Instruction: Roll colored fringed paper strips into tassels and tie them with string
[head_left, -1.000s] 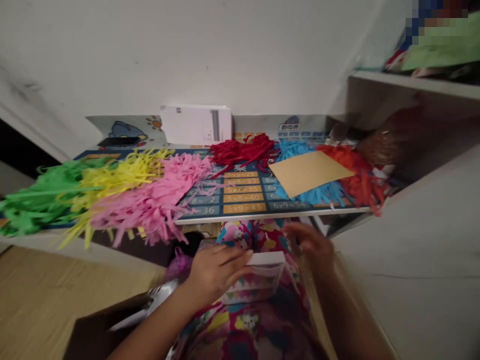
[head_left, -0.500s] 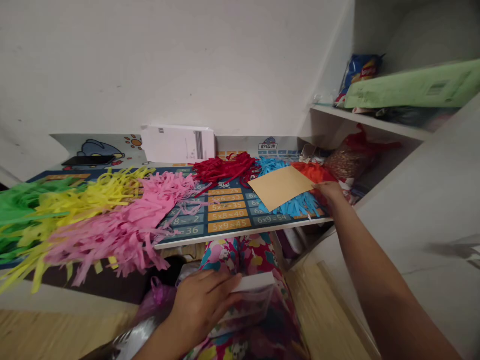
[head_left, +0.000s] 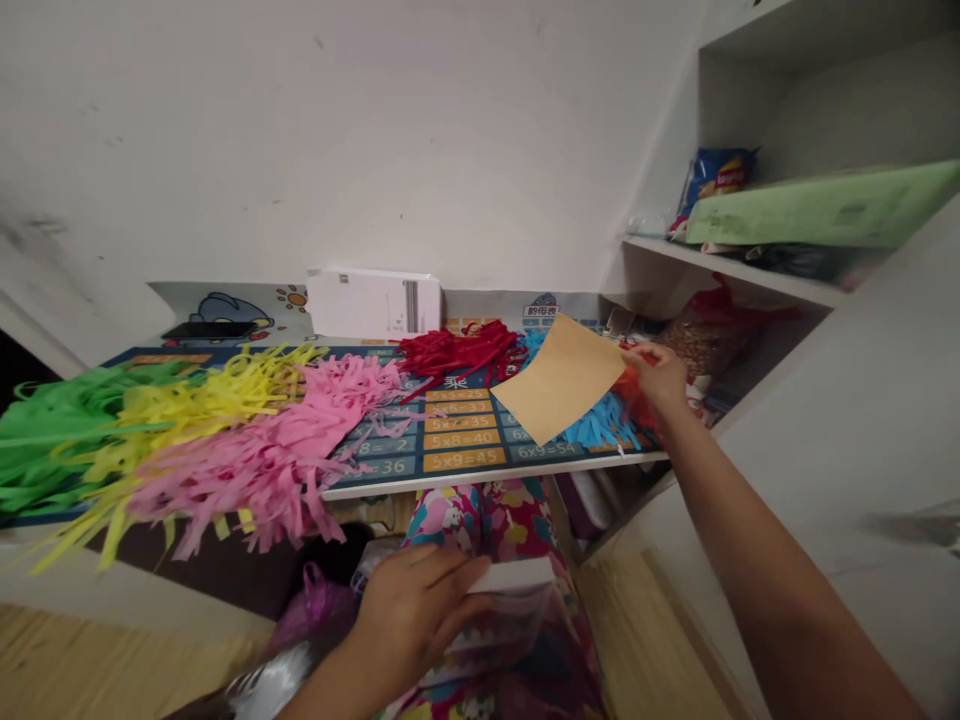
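Note:
My right hand (head_left: 656, 378) is closed on the right corner of a tan sheet of paper (head_left: 562, 380), held up and tilted over the table's right part. Beneath the sheet are blue paper fringe (head_left: 600, 425) and orange-red fringe (head_left: 637, 400), partly hidden. Down over the lap, my left hand (head_left: 424, 605) pinches a clear plastic bag with a white top band (head_left: 517, 575); the bag's contents are blurred. Crimson fringe (head_left: 457, 350) lies left of the sheet. Pink fringe (head_left: 300, 440), yellow fringe (head_left: 225, 400) and green fringe (head_left: 67, 430) spread across the table's left side.
A times-table mat (head_left: 465, 440) covers the table. Against the wall stand a white packet (head_left: 375, 305) and a dark phone (head_left: 210, 332). Shelves at right hold a green package (head_left: 817, 210), a chip bag (head_left: 716, 180) and a red-topped bag (head_left: 697, 330). A purple bag (head_left: 315, 605) lies below.
The tan sheet has been raised and tilted, its far edge now higher. My left hand still grips the plastic bag. The camera view has shifted slightly.

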